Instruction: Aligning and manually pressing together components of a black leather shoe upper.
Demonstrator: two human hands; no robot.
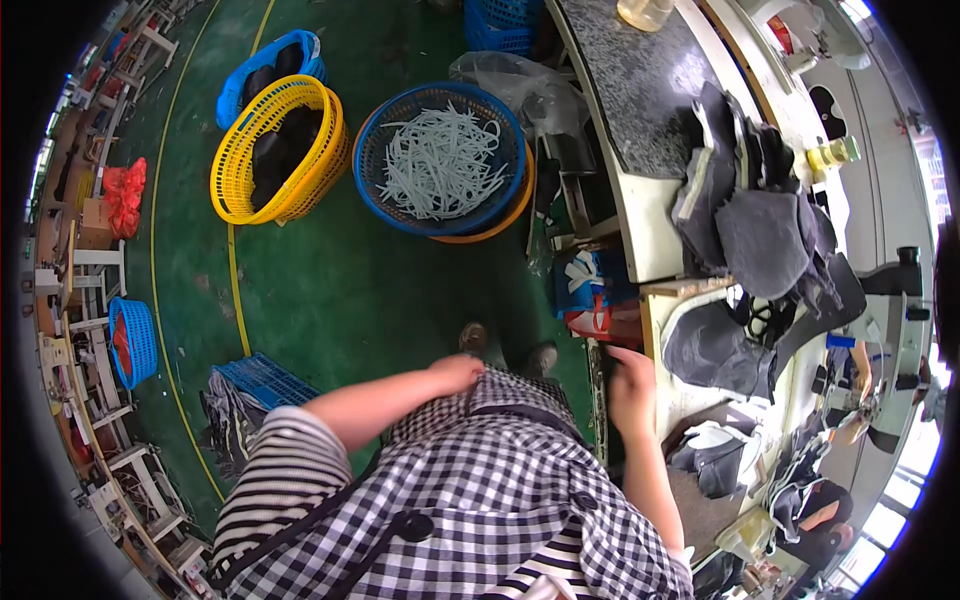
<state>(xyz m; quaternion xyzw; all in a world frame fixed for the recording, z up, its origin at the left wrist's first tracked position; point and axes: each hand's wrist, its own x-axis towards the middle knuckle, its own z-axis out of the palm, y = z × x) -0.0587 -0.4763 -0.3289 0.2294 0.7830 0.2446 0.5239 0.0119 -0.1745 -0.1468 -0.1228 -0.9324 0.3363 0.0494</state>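
Observation:
My left hand [455, 373] rests as a loose fist on my lap, on the black-and-white checked garment [480, 480], and holds nothing I can see. My right hand [630, 385] reaches down at the front edge of the work table [660, 260], fingers curled around a dark narrow thing at the table's side; what it is I cannot tell. Dark grey fabric pieces [760, 240] lie piled on the table just beyond that hand. My shoes [505, 345] show on the green floor.
A blue basket of white strips [440, 160] stands on the floor ahead, a yellow basket [280, 150] with dark pieces and a blue one [265, 65] to its left. A blue crate [260, 380] sits at my left. Sewing machine [890, 290] at right.

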